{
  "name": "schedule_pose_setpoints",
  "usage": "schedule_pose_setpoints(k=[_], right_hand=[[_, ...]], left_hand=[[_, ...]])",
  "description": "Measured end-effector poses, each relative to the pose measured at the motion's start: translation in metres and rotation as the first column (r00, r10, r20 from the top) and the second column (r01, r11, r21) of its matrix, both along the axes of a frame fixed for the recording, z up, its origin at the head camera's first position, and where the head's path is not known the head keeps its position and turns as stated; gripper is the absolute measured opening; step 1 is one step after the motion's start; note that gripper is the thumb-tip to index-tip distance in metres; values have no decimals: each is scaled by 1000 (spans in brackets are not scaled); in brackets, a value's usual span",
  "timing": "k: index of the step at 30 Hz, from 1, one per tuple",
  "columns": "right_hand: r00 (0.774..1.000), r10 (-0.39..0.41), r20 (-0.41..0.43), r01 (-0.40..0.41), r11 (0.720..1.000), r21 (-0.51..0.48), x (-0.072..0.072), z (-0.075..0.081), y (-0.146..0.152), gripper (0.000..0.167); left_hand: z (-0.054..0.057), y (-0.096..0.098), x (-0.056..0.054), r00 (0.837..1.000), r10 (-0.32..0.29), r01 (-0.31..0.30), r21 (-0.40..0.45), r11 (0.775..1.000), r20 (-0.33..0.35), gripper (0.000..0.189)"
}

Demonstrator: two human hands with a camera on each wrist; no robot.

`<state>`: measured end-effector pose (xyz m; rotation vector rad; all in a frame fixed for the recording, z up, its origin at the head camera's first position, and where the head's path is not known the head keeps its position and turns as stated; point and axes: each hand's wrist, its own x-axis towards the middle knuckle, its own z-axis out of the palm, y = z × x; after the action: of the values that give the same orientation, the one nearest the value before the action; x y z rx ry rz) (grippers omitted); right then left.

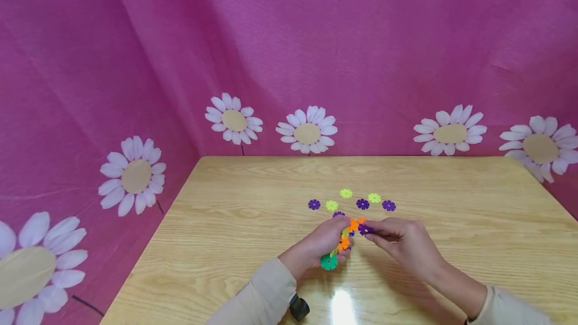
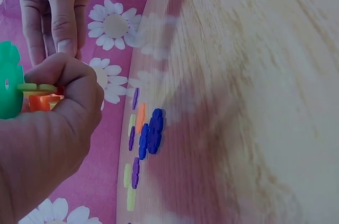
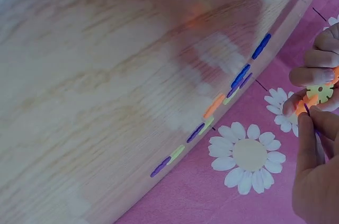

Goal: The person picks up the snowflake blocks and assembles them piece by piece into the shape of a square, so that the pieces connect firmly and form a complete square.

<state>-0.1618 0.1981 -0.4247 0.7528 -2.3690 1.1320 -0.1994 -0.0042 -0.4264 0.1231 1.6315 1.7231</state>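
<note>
In the head view, my left hand (image 1: pixel 326 238) grips a joined chain of notched plastic interlocking discs. A green disc (image 1: pixel 328 263) sticks out at the chain's near end, and an orange disc (image 1: pixel 353 225) shows beyond the thumb. My right hand (image 1: pixel 413 245) pinches a purple disc (image 1: pixel 365 229) by its edge, close against the orange end; whether the two are slotted together I cannot tell. In the right wrist view, a yellow-green disc (image 3: pixel 320 93) of the chain shows between the left fingers. The left palm and fingers hide part of the chain.
Loose discs lie on the wooden table (image 1: pixel 226 224) beyond the hands, among them purple (image 1: pixel 313 204), yellow-green (image 1: pixel 346 193), blue (image 2: pixel 155 131) and orange (image 2: pixel 140 118) ones. A pink curtain (image 1: pixel 361 64) with daisies borders the table's back and left. A black strap piece (image 1: pixel 299 308) hangs below the left sleeve.
</note>
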Motion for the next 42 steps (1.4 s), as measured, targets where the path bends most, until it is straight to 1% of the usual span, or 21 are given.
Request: schedule_pose_setpoints(k=[6, 10, 12, 17, 23, 26, 32, 34, 39, 42], right_hand=[[999, -2, -46, 5, 998, 56, 0, 2, 0, 28], [996, 3, -84, 6, 994, 112, 0, 6, 0, 32], [994, 1, -112, 16, 990, 143, 0, 8, 0, 33], [985, -11, -173, 45, 980, 196, -1, 10, -3, 32], [981, -14, -194, 55, 976, 211, -1, 9, -6, 32], [982, -24, -188, 63, 977, 205, 0, 9, -8, 31], [986, -74, -150, 100, 979, 176, 2, 10, -12, 28], [985, -75, -156, 103, 979, 178, 2, 9, -13, 28], [987, -44, -156, 72, 981, 178, 0, 8, -14, 27], [990, -38, -139, 63, 981, 184, -1, 7, -13, 27]], left_hand=[[0, 2, 1, 1000, -27, 27, 9, 1000, -16, 54], [0, 3, 1, 999, -28, 29, 10, 1000, -40, 40], [0, 4, 1, 998, -28, 28, -4, 1000, -59, 33], [1, 5, 3, 995, -25, 20, -47, 999, -101, 32], [2, 8, 4, 994, -47, 44, -30, 999, -103, 26], [2, 8, 4, 995, -52, 51, -20, 999, -89, 28], [2, 8, 2, 998, -54, 55, 38, 998, -23, 46], [2, 8, 2, 998, -57, 58, 28, 998, -26, 48], [0, 8, 5, 996, -56, 56, -12, 998, -65, 53], [-1, 7, 5, 996, -60, 60, -9, 998, -67, 53]])
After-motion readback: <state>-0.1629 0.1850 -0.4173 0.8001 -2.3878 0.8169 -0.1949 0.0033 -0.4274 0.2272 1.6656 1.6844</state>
